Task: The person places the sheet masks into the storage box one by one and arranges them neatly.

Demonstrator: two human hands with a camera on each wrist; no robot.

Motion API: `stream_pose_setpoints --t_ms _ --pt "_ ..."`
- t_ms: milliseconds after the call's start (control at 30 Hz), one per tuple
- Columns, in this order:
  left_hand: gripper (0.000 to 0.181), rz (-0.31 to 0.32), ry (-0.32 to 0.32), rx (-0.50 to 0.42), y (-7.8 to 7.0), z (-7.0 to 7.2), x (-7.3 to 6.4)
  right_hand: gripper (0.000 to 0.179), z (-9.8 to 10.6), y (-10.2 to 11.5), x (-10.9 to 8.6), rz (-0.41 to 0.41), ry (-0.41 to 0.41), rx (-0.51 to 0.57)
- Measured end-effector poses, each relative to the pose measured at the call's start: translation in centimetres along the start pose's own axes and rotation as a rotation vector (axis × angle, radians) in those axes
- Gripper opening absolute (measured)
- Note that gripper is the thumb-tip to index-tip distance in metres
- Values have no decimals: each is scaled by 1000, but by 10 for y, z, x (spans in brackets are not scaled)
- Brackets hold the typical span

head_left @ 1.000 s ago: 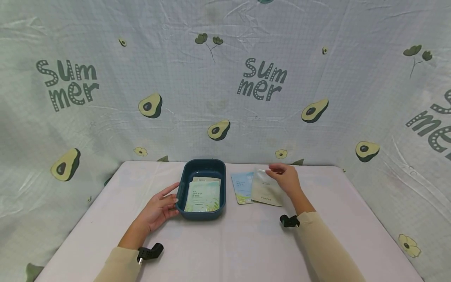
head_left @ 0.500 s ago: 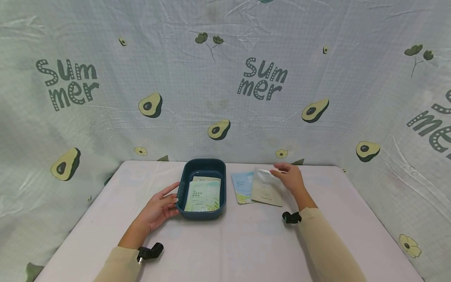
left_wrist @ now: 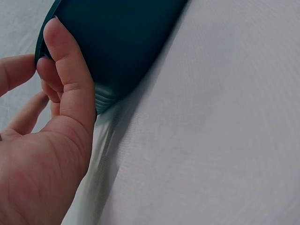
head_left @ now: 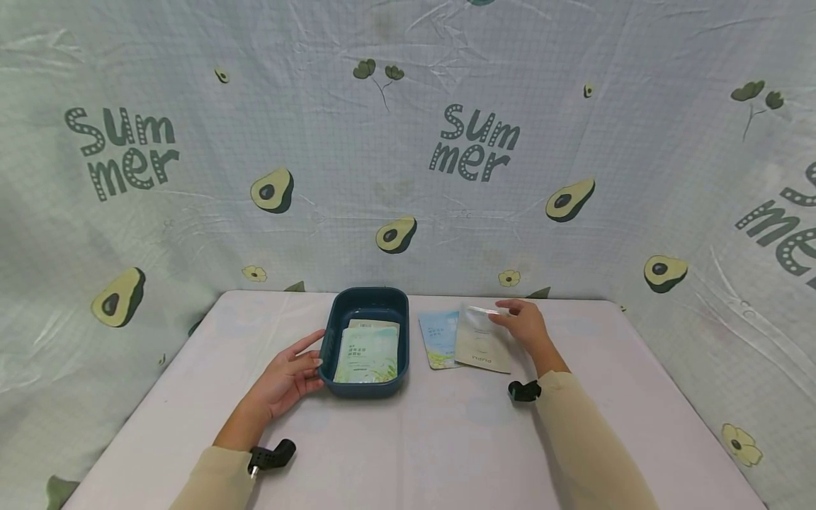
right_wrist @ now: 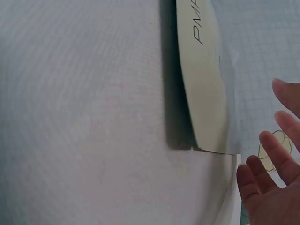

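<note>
My left hand (head_left: pixel 290 379) touches the left side of a dark blue plastic bin (head_left: pixel 401 340), its fingertips resting on the wall. Inside the bin lie flat sachets, a pale green one (head_left: pixel 366 354) on top of a beige one (head_left: pixel 374 324). To the right, a blue sachet (head_left: pixel 438 338) lies partly under another beige sachet (head_left: pixel 482 343) with a silvery top end. My right hand (head_left: pixel 524 327) hovers at that sachet's upper right corner, its fingers loosely bent. In the right wrist view, spread fingers show just beside the lettered beige sachet (right_wrist: pixel 204 93), with nothing between them.
A white cloth covers the table (head_left: pixel 446 439). Behind it and on both sides hangs a pale curtain (head_left: pixel 408 149) printed with avocados. Small black cameras sit on both wrists.
My right hand has shifted slightly to the right and then a little nearer. My left hand, the bin and the sachets hold their places.
</note>
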State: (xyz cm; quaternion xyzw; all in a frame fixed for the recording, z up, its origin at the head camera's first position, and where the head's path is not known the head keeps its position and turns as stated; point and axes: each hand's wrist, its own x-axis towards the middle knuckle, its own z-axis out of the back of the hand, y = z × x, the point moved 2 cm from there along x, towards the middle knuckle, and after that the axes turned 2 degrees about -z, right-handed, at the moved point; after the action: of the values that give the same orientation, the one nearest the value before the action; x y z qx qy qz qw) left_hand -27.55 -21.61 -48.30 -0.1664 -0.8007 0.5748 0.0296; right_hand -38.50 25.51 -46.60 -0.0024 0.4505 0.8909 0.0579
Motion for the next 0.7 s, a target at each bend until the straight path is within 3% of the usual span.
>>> stream_pose_setpoints --t_ms 200,700 --pt "71 -3 -3 -1 0 0 0 53 -2 -4 4 -49 10 3" --pt "72 -3 3 -7 1 1 1 59 -5 -11 16 -65 76 -59"
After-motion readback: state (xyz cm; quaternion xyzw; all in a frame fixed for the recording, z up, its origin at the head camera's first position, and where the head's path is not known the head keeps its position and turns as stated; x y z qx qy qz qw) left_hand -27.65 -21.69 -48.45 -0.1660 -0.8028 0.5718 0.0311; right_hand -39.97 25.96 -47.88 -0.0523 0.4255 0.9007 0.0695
